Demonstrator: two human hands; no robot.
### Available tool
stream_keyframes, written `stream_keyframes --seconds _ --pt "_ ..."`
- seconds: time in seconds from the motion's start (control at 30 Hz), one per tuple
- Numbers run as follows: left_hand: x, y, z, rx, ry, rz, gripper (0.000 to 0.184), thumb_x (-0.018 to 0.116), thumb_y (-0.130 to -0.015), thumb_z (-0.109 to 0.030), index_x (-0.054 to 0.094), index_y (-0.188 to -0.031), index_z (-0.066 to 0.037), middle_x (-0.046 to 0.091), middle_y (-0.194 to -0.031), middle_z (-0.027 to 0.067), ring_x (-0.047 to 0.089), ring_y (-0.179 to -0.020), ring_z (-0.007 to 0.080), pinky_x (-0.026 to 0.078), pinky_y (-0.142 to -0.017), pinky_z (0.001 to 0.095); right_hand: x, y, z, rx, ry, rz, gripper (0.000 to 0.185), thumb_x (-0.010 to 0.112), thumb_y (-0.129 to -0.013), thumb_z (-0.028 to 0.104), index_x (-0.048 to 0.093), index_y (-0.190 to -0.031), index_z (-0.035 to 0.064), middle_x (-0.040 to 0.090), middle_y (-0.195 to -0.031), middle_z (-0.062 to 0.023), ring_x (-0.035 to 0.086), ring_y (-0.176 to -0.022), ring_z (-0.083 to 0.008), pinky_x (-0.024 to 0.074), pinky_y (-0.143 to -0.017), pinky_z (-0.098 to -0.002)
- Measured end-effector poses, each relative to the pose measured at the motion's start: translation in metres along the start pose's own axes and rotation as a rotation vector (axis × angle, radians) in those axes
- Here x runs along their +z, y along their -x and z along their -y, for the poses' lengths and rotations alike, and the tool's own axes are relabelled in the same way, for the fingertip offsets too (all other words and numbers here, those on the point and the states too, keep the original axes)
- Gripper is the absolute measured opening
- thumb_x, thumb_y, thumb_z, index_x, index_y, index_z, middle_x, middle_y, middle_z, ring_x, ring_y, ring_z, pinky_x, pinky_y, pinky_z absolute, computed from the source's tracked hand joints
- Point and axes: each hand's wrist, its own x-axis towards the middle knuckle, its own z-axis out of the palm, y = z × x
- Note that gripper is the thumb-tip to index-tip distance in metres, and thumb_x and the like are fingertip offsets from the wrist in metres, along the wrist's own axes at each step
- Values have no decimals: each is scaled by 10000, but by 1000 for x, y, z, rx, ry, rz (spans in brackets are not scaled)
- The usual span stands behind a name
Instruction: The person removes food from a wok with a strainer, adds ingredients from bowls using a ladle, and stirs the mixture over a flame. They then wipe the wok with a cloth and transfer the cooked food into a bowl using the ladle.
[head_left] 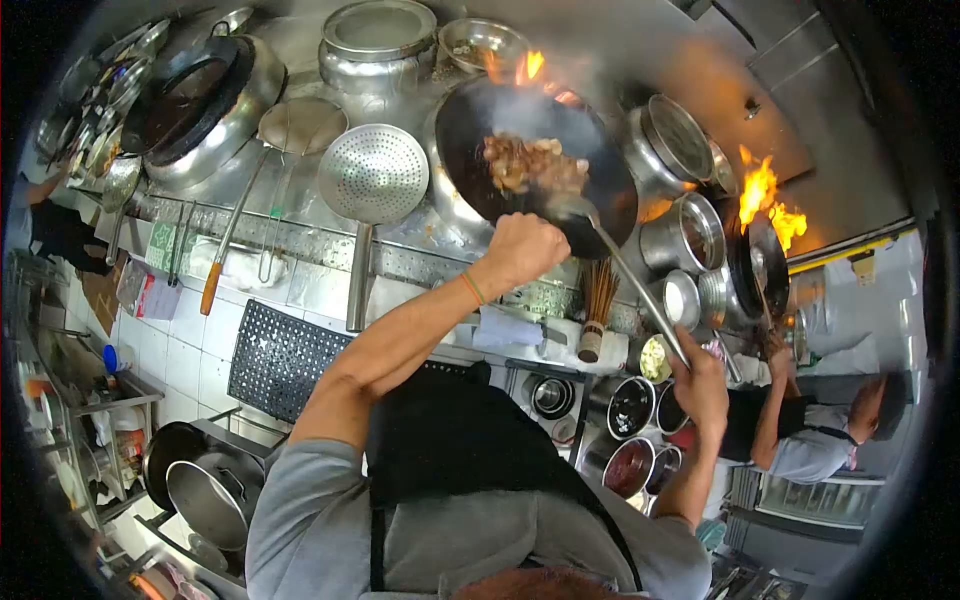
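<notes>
A dark wok [460, 140] sits tilted on the stove with chunks of browned food [535, 165] in it, slightly blurred, and steam above. My left hand [525, 248] is closed in a fist at the wok's near rim; the part it grips is hidden under the fingers. Around my right hand's [700, 385] closed fingers runs the long metal handle of a ladle [640, 285]. The ladle's head reaches over the wok's right side, next to the food. Flames [530, 68] rise behind the far rim.
Left of the wok lie a perforated strainer [374, 172] and a fine-mesh skimmer [303, 126]. A bamboo brush [597, 310] stands near the counter edge. Sauce pots [630, 465] are at lower right. Another person [810, 440] works at a flaming wok [740, 270] on the right.
</notes>
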Motion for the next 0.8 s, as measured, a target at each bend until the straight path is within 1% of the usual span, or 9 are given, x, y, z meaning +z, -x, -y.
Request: stream_keyframes --seconds 0.1,0.37,0.43,0.5,0.57,0.6,0.7,0.77,0.8 --pt "-20 -4 -14 79 -26 1 250 587 -769 -251 655 -573 -110 618 -599 142 617 -549 342 498 -532 438 -5 5 1 -77 -34 -34 426 642 -789 72 591 -1212 85 629 -979 -255 614 -857 -420 481 -767 -446" --pt "11 8 4 16 -58 64 277 573 -800 -277 658 -601 -104 632 -618 154 635 -576 348 506 -564 466 83 -71 20 175 102 -64 376 606 -845 143 583 -1220 132 642 -916 -242 609 -851 -433 481 -751 -489" --pt "13 42 0 13 -30 123 290 563 -809 -270 645 -583 -107 631 -598 133 627 -545 329 497 -547 474 107 -79 0 74 -106 -230 387 614 -834 120 585 -1220 134 636 -935 -251 601 -874 -444 477 -743 -494" --pt "9 58 1 54 47 20 299 573 -796 -262 628 -547 -105 617 -574 131 614 -516 317 494 -527 456 119 -72 -24 -86 -162 -341 352 605 -859 98 584 -1210 79 666 -862 -204 649 -744 -372 493 -651 -444" --pt "10 31 9 29 -42 8 300 577 -783 -254 622 -531 -97 607 -564 133 615 -516 319 494 -518 443 123 -53 -34 84 -726 -155 312 578 -896 85 567 -1199 9 640 -778 -107 606 -596 -217 480 -565 -347" --pt "5 13 15 50 -10 -59 297 577 -780 -257 626 -539 -91 607 -572 139 616 -522 328 496 -514 432 100 -47 -11 355 -928 26 282 538 -931 86 547 -1190 -26 578 -749 -44 515 -566 -101 439 -536 -262" --pt "19 -24 27 0 -71 -50 266 576 -774 -258 658 -580 -96 623 -607 149 624 -546 330 506 -537 428 93 -78 5 273 -959 56 312 543 -919 109 528 -1199 -28 608 -763 -103 564 -595 -193 474 -587 -327" --pt "29 -31 30 19 -79 -47 258 577 -773 -257 665 -593 -96 627 -617 151 627 -556 331 509 -545 428 108 -126 -10 -7 -505 -136 329 534 -906 141 505 -1172 -51 613 -766 -166 593 -638 -301 494 -651 -409" --pt "33 -29 31 16 -94 -37 250 577 -772 -256 672 -606 -95 631 -627 153 630 -565 331 512 -552 428 112 -147 -6 -3 -450 -163 340 528 -897 148 490 -1163 -59 611 -774 -193 595 -660 -346 493 -687 -437"
